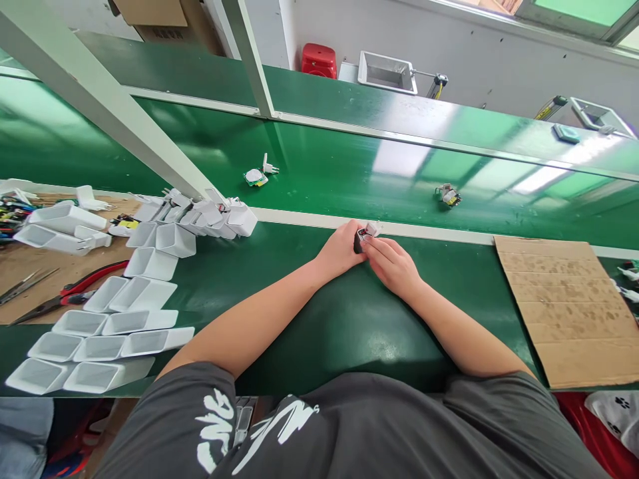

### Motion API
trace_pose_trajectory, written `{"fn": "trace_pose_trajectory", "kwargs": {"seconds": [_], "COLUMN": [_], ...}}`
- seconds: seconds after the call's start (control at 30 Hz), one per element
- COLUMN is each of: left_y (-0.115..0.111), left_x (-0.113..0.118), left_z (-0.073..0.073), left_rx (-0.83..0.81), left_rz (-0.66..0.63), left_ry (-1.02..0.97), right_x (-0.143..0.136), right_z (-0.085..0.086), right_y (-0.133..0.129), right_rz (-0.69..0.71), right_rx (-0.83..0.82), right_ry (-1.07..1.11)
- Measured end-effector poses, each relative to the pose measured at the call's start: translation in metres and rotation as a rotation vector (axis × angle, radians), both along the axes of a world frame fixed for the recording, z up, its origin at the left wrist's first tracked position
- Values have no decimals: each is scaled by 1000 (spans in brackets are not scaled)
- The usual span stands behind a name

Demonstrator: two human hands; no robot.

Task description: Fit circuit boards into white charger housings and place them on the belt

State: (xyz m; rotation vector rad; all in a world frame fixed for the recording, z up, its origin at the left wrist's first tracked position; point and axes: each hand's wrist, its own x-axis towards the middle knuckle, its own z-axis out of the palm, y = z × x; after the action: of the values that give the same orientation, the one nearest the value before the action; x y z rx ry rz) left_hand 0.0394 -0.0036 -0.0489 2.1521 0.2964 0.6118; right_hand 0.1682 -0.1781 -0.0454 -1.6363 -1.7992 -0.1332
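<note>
Near the middle of the green bench, my left hand [342, 251] is wrapped round a small device [360, 238] with a black casing and a white part on top. My right hand [394, 265] meets it from the right, its fingers closed on the device's white part [372, 229]. The two hands touch each other, and their fingers hide much of the device. Both forearms rest over the bench's near side.
White open housings [150, 263] stand in rows at the left, beside red-handled pliers [74, 289] and tweezers [24, 286]. Small assemblies [256, 177] [449, 195] lie on the green belt [339, 173] beyond. Flat cardboard [569, 313] lies at the right.
</note>
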Motion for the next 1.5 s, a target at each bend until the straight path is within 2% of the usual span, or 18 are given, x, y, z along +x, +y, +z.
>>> {"fn": "trace_pose_trajectory", "kwargs": {"seconds": [0.17, 0.3, 0.5, 0.63, 0.73, 0.93, 1.23, 1.5], "left_y": [-1, -1, 1, 1, 0, 0, 2, 0], "left_x": [-2, -4, -6, -7, -8, -6, -5, -5], "left_z": [2, 6, 10, 10, 11, 11, 6, 5], "left_rx": [48, 2, -86, -91, -91, -88, -77, -93], "left_rz": [0, -83, -115, -101, -89, -99, -103, -137], "left_ry": [-13, -101, -190, -174, -138, -133, -132, -110], "right_x": [-2, 2, 20, 29, 29, 21, 18, 10], "right_z": [-2, -3, -7, -7, -7, -7, -8, -5], "right_y": [3, 7, 13, 13, 14, 15, 15, 12], "right_rz": [-79, -136, -85, -17, -11, -101, -114, -141], "right_rx": [67, 121, -34, -160, -160, -5, 51, 137], "right_ry": [169, 549, 1273, 1472, 1470, 1354, 1226, 831]}}
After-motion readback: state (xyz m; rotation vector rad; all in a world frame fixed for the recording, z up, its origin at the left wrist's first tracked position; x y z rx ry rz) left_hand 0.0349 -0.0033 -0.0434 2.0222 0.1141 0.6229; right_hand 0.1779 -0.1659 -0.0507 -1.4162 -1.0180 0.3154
